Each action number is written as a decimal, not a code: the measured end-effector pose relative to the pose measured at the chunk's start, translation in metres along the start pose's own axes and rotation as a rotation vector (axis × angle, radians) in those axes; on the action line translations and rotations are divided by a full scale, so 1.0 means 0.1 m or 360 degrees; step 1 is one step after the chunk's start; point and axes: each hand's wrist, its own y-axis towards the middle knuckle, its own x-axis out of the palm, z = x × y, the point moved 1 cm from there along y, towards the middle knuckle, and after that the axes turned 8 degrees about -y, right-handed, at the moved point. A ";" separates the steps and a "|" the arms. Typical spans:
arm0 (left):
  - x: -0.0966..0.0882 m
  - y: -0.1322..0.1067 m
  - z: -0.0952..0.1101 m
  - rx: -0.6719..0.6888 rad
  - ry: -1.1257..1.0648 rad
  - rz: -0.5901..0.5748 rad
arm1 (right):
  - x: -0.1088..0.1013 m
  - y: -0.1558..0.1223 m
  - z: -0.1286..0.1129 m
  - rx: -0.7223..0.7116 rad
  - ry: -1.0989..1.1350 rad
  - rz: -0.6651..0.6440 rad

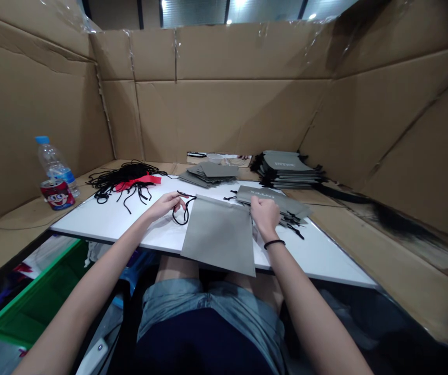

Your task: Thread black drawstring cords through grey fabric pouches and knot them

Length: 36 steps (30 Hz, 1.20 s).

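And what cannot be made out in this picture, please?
All in the head view:
- Right hand: exact grip hidden inside its fist.
- Grey bag: underside hidden by its upper face.
- Green crate: left forearm covers part; left edge cuts it.
- Bottle label: print too small.

Cords left (bag stack right)

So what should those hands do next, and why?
Perhaps the left hand should gently draw the black cord outward: it holds the cord, a slack loop hangs beside the top left corner of the grey bag, and the right hand, closed at the opposite top corner, could steady the bag.
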 end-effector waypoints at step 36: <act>0.05 -0.08 0.11 0.0076 0.0235 0.0022 | 0.01 -0.02 -0.01 -0.0089 -0.0075 -0.0104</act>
